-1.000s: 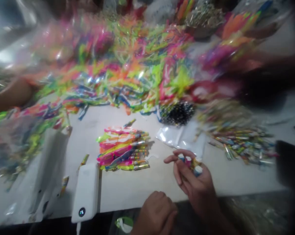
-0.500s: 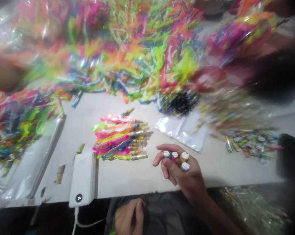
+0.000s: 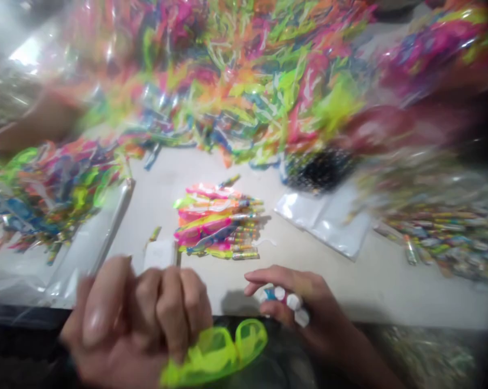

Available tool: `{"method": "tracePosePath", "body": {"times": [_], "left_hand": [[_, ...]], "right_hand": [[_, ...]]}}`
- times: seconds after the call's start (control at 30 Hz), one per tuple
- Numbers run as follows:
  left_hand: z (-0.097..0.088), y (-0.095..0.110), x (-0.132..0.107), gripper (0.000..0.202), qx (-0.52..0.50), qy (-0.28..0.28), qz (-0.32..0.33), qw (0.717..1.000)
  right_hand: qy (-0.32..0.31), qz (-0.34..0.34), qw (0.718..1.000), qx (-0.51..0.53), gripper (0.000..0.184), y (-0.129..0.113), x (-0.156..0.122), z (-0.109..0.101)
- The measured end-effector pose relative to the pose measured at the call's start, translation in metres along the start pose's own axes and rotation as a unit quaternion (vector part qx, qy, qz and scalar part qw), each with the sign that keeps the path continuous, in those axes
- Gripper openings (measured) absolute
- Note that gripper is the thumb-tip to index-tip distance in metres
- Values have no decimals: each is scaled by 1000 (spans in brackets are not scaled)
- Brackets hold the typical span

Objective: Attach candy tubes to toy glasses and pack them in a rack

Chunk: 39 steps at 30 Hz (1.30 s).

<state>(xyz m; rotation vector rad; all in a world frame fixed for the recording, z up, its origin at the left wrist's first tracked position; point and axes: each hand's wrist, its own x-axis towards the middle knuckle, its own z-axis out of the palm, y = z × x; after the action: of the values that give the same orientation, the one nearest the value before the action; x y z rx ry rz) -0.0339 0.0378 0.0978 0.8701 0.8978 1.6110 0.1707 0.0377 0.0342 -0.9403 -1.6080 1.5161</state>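
Well, the left hand (image 3: 134,319) is seen at seven o'clock, with its fingers pressed close together. A bright yellow pair of plastic toy glasses (image 3: 214,351), smooth and shiny, is pinched by it. At five o'clock, small white-capped tubes (image 3: 293,301) are wedged between the spread fingers of the right hand (image 3: 304,308), seemingly so they are kept apart. A neat stack of glasses and tubes (image 3: 217,221) is laid on the white table (image 3: 349,286) near the middle, and a clear bag (image 3: 323,221) is placed beside it. Big heaps of bright plastic (image 3: 244,92) are piled at twelve o'clock.
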Motion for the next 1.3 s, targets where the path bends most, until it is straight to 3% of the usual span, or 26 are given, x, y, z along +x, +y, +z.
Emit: {"method": "tracePosePath", "body": {"times": [0.03,0.07,0.17,0.27,0.33,0.53,0.6,0.67,0.77,0.87,0.93,1.03,1.13,1.23,1.3], "left_hand": [[6,-4,13,44,-50,18,35,998],[11,-8,25,39,-174,21,55,983],[18,-18,44,34,-334,-6,69,940],[14,-24,44,34,-333,-30,78,939],[8,-27,43,36,-320,-37,67,944],[-2,-39,53,41,-327,3,8,945],[2,-43,52,44,-312,40,-34,949],[9,-49,43,50,-254,73,-88,960],[18,-59,22,39,-112,60,-144,981],[19,-59,9,20,-23,58,-132,989],[15,-50,8,16,10,62,-93,994],[6,-31,11,14,118,25,-48,992],[-2,-18,12,16,321,-106,-15,941],[-6,-18,12,19,469,-258,99,839],[-6,-22,12,18,519,-288,177,785]], "right_hand": [[-19,20,1000,2,42,1,-1,1],[-27,48,998,1,41,2,-2,2],[-44,185,982,-8,24,-1,-3,3],[-61,327,942,39,18,-10,0,1],[-43,356,930,76,18,-15,3,-2],[-100,265,946,159,25,-11,6,-4],[-36,268,950,157,30,-7,5,0],[84,278,951,105,31,-4,5,6],[202,256,945,17,27,-2,9,13],[178,138,973,-42,14,-3,13,10],[133,61,986,-79,21,-7,15,4],[99,43,987,-115,37,-19,14,-5],[142,52,979,-133,32,-32,11,-11],[195,57,965,-163,16,-40,8,-13],[196,48,961,-188,12,-43,7,-15]]}}
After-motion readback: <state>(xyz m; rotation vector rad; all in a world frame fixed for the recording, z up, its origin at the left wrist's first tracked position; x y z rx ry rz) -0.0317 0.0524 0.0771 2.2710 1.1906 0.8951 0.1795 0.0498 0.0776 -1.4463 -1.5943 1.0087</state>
